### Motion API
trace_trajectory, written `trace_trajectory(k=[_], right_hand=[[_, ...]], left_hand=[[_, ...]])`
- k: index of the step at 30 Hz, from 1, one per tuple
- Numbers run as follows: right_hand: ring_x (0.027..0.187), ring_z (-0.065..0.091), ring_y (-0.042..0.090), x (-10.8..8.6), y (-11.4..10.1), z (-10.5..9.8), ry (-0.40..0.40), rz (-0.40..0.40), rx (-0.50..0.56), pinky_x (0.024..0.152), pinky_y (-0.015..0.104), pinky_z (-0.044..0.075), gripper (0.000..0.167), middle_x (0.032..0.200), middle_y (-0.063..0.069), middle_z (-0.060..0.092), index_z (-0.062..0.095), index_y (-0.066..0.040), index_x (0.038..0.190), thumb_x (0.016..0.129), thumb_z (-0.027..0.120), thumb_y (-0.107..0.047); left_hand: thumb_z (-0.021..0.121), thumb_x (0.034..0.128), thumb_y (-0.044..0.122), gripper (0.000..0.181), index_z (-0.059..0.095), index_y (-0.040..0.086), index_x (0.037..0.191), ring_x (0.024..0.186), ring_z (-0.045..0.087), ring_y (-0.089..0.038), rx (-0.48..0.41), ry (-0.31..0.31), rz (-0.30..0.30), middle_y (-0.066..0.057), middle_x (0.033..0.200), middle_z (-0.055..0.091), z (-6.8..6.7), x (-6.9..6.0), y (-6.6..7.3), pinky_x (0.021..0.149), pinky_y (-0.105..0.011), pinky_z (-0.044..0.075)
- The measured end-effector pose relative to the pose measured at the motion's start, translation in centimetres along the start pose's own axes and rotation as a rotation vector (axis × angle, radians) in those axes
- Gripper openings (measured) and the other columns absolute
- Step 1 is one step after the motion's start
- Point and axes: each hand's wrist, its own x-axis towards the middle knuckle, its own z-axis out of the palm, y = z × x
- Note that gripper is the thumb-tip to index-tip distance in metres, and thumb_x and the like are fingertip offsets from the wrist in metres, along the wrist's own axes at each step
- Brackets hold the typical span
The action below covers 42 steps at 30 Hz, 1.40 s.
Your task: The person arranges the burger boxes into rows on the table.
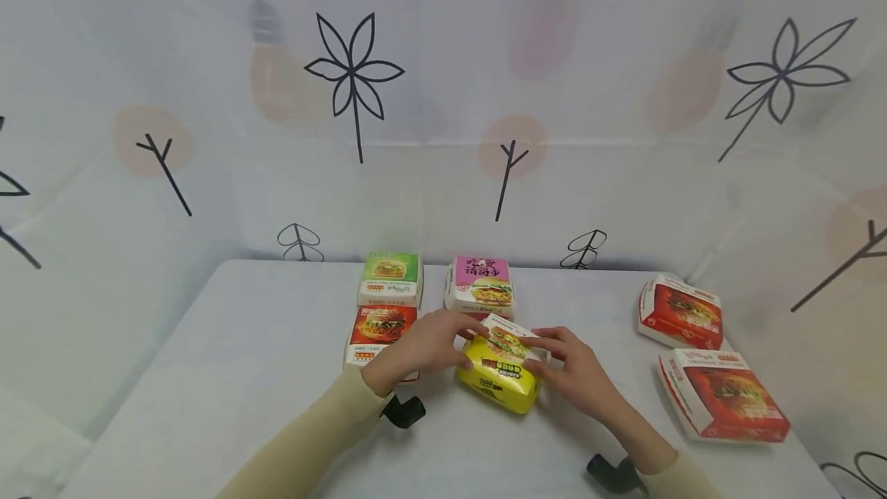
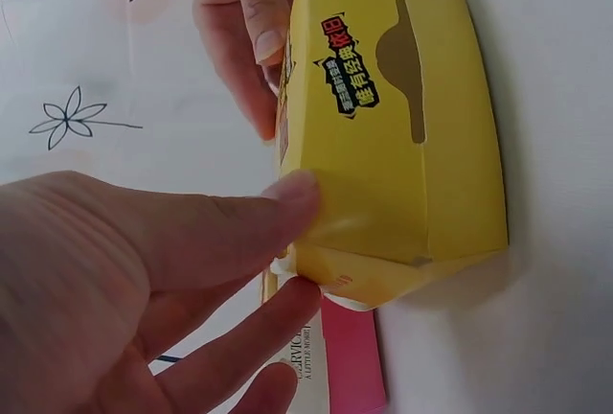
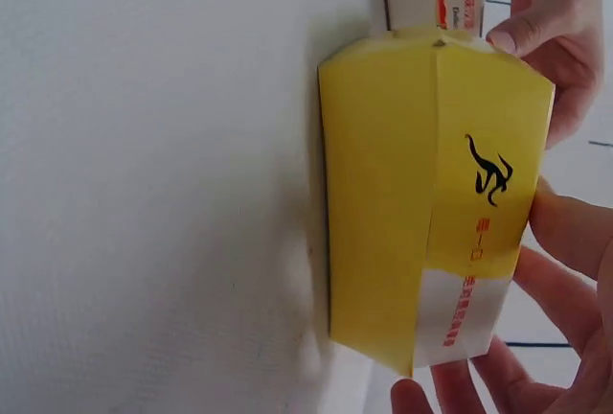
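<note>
A yellow burger box (image 1: 500, 382) with a white and burger-printed top sits at a slant on the white table between both hands. My left hand (image 1: 431, 341) holds its left end, thumb on the upper front edge and fingers round the corner, as the left wrist view shows on the box (image 2: 374, 184). On the opposite end, my right hand (image 1: 574, 370) grips the box with thumb and spread fingers. In the right wrist view the box's yellow side (image 3: 383, 194) faces the camera; its lid is closed. The fingertips behind it are partly hidden.
Behind the yellow box stands a pink-topped burger box (image 1: 481, 283). To its left are a green-topped box (image 1: 390, 276) and a red-topped box (image 1: 379, 327), partly covered by the left hand. Two red boxes, one farther back (image 1: 682, 313) and one nearer (image 1: 731, 399), lie near the table's right edge.
</note>
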Motion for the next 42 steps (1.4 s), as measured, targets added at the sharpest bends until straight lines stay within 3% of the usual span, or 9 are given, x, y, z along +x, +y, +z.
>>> trace_trajectory(k=[7,14,18,25,29,35,42], right_hand=[[0.102,0.062,0.027,-0.1,0.3,-0.6,0.05,-0.019,-0.033,0.085,0.043,0.055,0.018,0.109,0.004,0.067,0.079,-0.017,0.108,0.09,0.075,-0.016],[0.1,0.06,0.021,0.0,0.7,-0.6,0.015,0.072,0.038,0.086,0.039,0.056,0.036,0.104,0.001,0.064,0.073,-0.015,0.121,0.087,0.078,-0.023],[0.107,0.059,0.025,0.0,1.0,-0.7,-0.013,0.083,0.085,0.09,0.043,0.055,0.042,0.113,0.004,0.063,0.069,-0.013,0.127,0.087,0.078,-0.026],[0.119,0.055,0.033,0.0,1.4,-0.5,-0.095,0.141,0.219,0.098,0.048,0.05,0.062,0.137,0.016,0.055,0.055,-0.007,0.139,0.088,0.077,-0.035],[0.121,0.053,0.034,-0.1,1.3,-0.5,-0.125,0.147,0.259,0.1,0.049,0.048,0.067,0.14,0.017,0.052,0.052,-0.007,0.141,0.086,0.078,-0.036],[0.124,0.051,0.035,0.0,1.1,-0.5,-0.119,0.147,0.229,0.101,0.051,0.047,0.068,0.143,0.015,0.05,0.052,-0.01,0.142,0.085,0.079,-0.036],[0.132,0.044,0.037,0.9,0.9,-0.5,-0.105,0.087,0.222,0.104,0.054,0.043,0.066,0.147,0.014,0.046,0.05,-0.015,0.144,0.088,0.076,-0.036]], left_hand=[[0.079,0.086,0.015,0.046,0.068,0.03,0.129,0.115,0.057,-0.013,-0.013,-0.039,0.021,0.01,0.122,0.066,-0.2,0.1,-0.1,0.091,-0.03,0.05],[0.079,0.0862,0.025,0.049,0.066,0.03,0.133,0.116,0.056,-0.013,-0.036,-0.039,0.056,0.01,0.131,0.062,0.3,0.1,-0.2,0.098,-0.035,0.047],[0.081,0.084,0.032,0.049,0.067,0.031,0.131,0.117,0.055,-0.015,-0.079,-0.008,0.032,0.01,0.134,0.06,1.0,0.2,0.1,0.096,-0.037,0.048],[0.08,0.0834,0.038,0.049,0.068,0.026,0.13,0.1,0.057,-0.014,-0.091,0.048,-0.002,0.005,0.127,0.065,1.6,0.2,0.9,0.081,-0.029,0.051],[0.081,0.0829,0.037,0.05,0.068,0.026,0.13,0.105,0.058,-0.014,-0.094,0.065,-0.01,0.008,0.13,0.063,2.0,0.3,1.2,0.082,-0.026,0.051],[0.081,0.0837,0.033,0.046,0.069,0.028,0.127,0.105,0.057,-0.012,-0.122,0.053,-0.019,0.013,0.135,0.06,2.2,0.6,1.1,0.082,-0.026,0.051],[0.079,0.0868,0.027,0.043,0.069,0.026,0.128,0.123,0.053,-0.017,-0.162,0.008,0.025,0.014,0.14,0.056,2.0,0.9,0.5,0.097,-0.036,0.048]])
